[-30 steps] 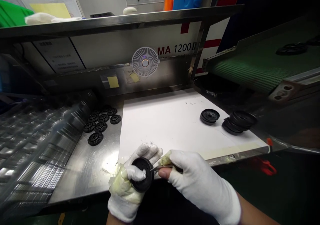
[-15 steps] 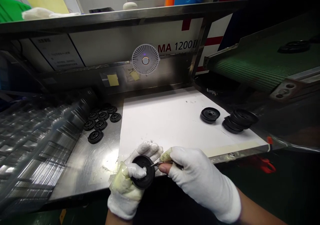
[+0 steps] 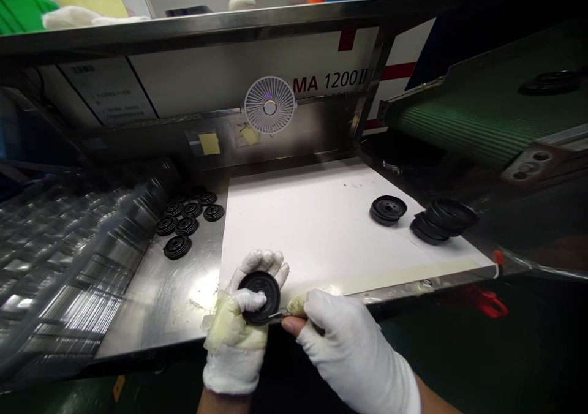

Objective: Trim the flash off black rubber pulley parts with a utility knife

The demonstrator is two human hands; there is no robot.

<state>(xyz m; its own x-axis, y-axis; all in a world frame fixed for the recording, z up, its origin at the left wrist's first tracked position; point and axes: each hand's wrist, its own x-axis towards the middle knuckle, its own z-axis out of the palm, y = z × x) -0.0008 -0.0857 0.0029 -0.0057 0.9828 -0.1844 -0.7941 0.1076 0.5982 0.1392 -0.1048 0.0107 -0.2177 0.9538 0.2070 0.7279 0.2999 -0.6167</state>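
Black disc (image 3: 269, 285), round and grooved, is held up in the left hand (image 3: 239, 328) over the near edge of a metal workbench (image 3: 138, 334), which spans the scene. Clear plastic trays (image 3: 68, 261) lie along the bench's left side. A white sheet (image 3: 298, 218) covers the middle, perhaps to make dark parts and scraps easy to see. Both hands wear white gloves. The right hand (image 3: 353, 343) has thumb and forefinger pinched narrow around a slim tool; its thumb tip is bare, probably for finer feel. The left thumb presses the disc's face while the other fingers fan out behind it, seemingly to steady the disc and leave its rim exposed. On the sheet's right are a leaning pile (image 3: 443, 221) and a shorter stack (image 3: 388, 209) of black discs. Smaller-looking discs (image 3: 187, 226) cluster beside the trays, apparently grouped apart. Smallest is the slim tool (image 3: 277, 315), its thin tip at the disc's lower right rim.
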